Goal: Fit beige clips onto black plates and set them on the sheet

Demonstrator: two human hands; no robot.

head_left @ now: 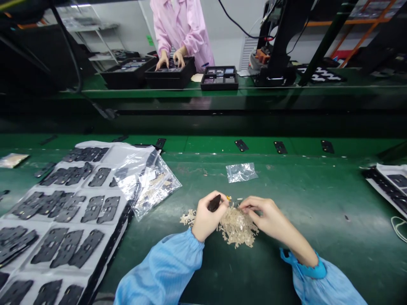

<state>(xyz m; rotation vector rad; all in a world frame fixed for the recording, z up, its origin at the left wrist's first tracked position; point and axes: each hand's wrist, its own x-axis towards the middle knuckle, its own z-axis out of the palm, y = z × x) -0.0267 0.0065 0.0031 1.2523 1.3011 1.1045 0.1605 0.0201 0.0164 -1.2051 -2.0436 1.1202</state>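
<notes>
My left hand point(206, 216) is curled shut around a small black flat part point(214, 203) just above a heap of small translucent beige pieces point(237, 226) on the green table. My right hand point(262, 214) rests on the right side of that heap, its fingertips pinched together at the top of the pile on a tiny piece I cannot make out. Both arms wear light blue sleeves.
White trays of black flat parts point(60, 212) fill the left. Clear plastic bags point(149, 182) lie beside them, and a small bag point(241, 172) further back. More trays point(389, 186) sit at the right edge. Across the conveyor a person in pink point(181, 29) handles black bins point(170, 72).
</notes>
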